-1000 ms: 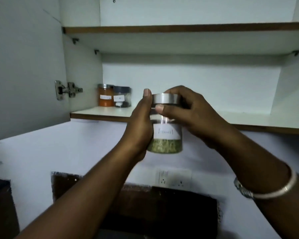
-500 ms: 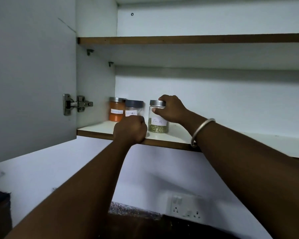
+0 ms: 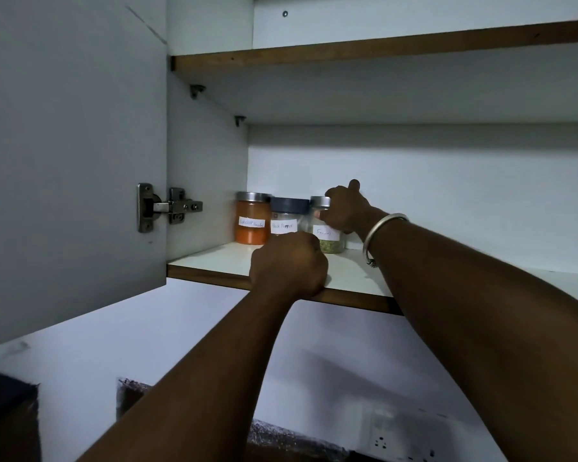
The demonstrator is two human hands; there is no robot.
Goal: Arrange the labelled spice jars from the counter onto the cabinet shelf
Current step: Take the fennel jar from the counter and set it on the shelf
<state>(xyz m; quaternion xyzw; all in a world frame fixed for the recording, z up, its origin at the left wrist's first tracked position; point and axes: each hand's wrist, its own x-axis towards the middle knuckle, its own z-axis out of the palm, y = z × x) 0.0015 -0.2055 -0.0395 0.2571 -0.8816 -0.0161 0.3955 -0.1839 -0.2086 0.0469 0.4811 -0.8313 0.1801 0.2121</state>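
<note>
Three labelled jars stand in a row at the back left of the lower cabinet shelf [image 3: 214, 261]. An orange-powder jar [image 3: 252, 223] is leftmost, a dark-lidded black pepper jar [image 3: 286, 216] is in the middle, and a fennel jar [image 3: 329, 240] with green seeds is on the right. My right hand [image 3: 346, 208] grips the fennel jar around its silver lid and upper body, the jar resting on the shelf. My left hand [image 3: 289, 265] is closed in a fist and rests on the shelf's front edge, in front of the pepper jar, holding nothing.
The cabinet door [image 3: 70, 155] hangs open at the left with its metal hinge [image 3: 167, 206]. An upper shelf [image 3: 381, 50] runs above. The lower shelf stretches bare to the right of the jars. A wall socket [image 3: 404, 441] sits below on the white wall.
The fennel jar went from held in front of the cabinet to standing on the shelf, then slid back beside the pepper jar. My left hand let go and dropped to the shelf edge.
</note>
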